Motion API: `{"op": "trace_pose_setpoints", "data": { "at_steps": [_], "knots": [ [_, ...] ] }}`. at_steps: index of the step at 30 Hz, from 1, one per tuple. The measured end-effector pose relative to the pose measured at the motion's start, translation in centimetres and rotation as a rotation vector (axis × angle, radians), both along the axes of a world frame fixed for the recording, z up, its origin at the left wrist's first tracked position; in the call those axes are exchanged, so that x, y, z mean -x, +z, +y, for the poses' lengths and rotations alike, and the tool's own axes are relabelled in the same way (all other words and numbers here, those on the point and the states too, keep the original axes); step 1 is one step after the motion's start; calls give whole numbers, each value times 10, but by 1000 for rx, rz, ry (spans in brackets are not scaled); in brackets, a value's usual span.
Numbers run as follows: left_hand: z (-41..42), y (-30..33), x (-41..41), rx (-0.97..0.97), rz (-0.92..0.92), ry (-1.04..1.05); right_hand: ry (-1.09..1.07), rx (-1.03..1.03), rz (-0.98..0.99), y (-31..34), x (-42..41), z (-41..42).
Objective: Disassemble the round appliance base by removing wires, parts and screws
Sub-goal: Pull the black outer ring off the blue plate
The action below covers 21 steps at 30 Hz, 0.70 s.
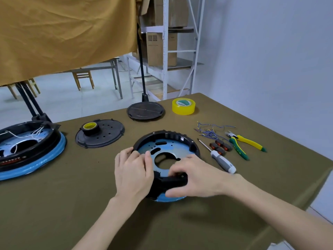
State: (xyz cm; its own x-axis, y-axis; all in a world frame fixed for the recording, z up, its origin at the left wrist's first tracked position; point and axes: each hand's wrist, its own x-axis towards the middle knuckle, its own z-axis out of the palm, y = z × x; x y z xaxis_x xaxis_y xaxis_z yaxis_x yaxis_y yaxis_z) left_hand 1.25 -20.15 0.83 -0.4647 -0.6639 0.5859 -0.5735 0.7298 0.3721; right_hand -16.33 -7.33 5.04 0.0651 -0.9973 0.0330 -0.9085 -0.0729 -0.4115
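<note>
Head view shows a table with an olive green cloth [72, 204]. Near the middle of the frame lies the round black appliance base [166, 152] with a shiny blue metal plate inside and a big hole in its middle. It rests flat on the cloth, and a bit of blue rim peeks out at its near edge.

Both hands are on it. The left hand [133, 174] lies over the left edge of the base, with its fingers curled on the rim and the blue plate. The right hand [192, 177] grips a black plastic part [171, 181] at the near edge of the base, thumb below and fingers curled over the top.

To the right of the base lies a screwdriver with a grey and white handle [219, 156]. Just beside it sit small black and orange parts [220, 147]. Further right lie yellow and green pliers [243, 143]. Above them is a bunch of thin blue wires [210, 130].

At the upper middle of the table sits a roll of yellow tape [183, 106], and left of it a round black lid [145, 110]. Further left lies a round black cover with small holes [106, 134], and a smaller tape roll [90, 128] stands on it.

At the left edge of the frame is a second round base with a blue rim [32, 152] and white wires inside.
</note>
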Motion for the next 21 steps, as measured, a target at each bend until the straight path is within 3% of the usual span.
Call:
{"op": "trace_pose_setpoints", "data": {
  "at_steps": [3,7,11,21],
  "knots": [
    [-4,-6,-7,85,-49,-226,5,61,50,-4,16,7],
    [-9,-14,-14,18,-75,-516,-67,-2,63,6,45,12],
    [1,-22,-5,-25,-47,-571,-96,31,-70,1,26,11],
    [4,-26,-5,-71,50,-576,-131,299,-77,-22,0,9]
  ]
}}
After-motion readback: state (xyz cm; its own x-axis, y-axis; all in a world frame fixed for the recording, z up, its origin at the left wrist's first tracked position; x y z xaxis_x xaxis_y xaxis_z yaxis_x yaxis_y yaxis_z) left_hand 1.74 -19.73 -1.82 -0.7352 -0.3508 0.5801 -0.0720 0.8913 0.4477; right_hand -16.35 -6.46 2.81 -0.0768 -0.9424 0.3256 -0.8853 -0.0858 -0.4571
